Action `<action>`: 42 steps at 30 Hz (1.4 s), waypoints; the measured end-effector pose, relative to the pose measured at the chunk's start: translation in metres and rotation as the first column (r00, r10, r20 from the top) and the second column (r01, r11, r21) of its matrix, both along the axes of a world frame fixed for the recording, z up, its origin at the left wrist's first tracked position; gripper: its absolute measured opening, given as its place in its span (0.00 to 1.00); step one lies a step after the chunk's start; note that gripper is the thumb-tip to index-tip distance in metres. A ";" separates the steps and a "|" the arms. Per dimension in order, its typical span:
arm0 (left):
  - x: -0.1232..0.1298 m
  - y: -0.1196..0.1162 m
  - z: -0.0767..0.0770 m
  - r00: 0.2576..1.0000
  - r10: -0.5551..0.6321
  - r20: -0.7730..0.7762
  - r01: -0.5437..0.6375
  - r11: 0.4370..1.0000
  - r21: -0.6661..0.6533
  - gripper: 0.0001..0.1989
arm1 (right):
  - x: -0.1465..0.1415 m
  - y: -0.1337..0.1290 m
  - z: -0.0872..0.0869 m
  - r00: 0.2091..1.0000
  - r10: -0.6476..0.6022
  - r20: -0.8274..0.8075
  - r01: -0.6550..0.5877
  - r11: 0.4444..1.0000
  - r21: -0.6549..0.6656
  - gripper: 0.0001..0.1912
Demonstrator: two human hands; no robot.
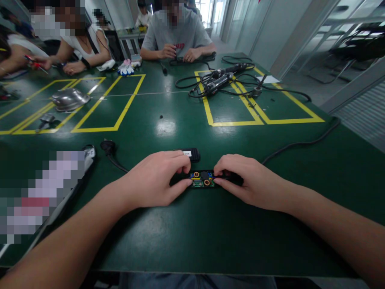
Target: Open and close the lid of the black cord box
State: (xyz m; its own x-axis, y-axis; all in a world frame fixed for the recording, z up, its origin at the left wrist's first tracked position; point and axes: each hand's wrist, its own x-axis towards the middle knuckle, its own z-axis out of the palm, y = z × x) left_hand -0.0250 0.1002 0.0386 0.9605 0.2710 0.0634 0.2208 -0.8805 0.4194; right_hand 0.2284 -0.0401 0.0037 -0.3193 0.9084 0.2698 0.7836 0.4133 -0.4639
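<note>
A small open black case with a green circuit board [202, 184] lies on the green table near its front edge. Copper coils and coloured wires show on the board. My left hand [156, 176] pinches the left end of the case, thumb and index finger closed on it. At the right end, my right hand [248, 178] is closed in a pinch around the case end where a cable enters. Just behind the board sits a black cover [195, 154] with a white label, partly hidden by my left fingers.
A black plug [108, 147] with cable lies left of my hands. A black cable [300, 143] runs right. Further back are a metal bowl [69, 99] and tangled cabled tools [218, 83]. A bag [48, 192] lies at left. People sit across the table.
</note>
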 end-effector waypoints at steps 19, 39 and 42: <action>-0.001 -0.001 0.013 0.998 0.022 0.052 -0.011 0.979 -0.204 0.04 | -0.002 -0.001 0.009 0.995 -0.042 -0.086 0.044 0.999 0.031 0.07; -0.002 0.000 0.011 1.000 -0.004 0.002 0.005 0.974 -0.224 0.05 | -0.002 -0.002 0.009 0.997 -0.042 -0.070 0.043 0.999 0.008 0.06; -0.001 0.000 0.010 1.000 -0.003 0.005 0.004 0.974 -0.226 0.05 | -0.003 -0.002 0.009 0.997 -0.042 -0.072 0.043 0.999 0.008 0.06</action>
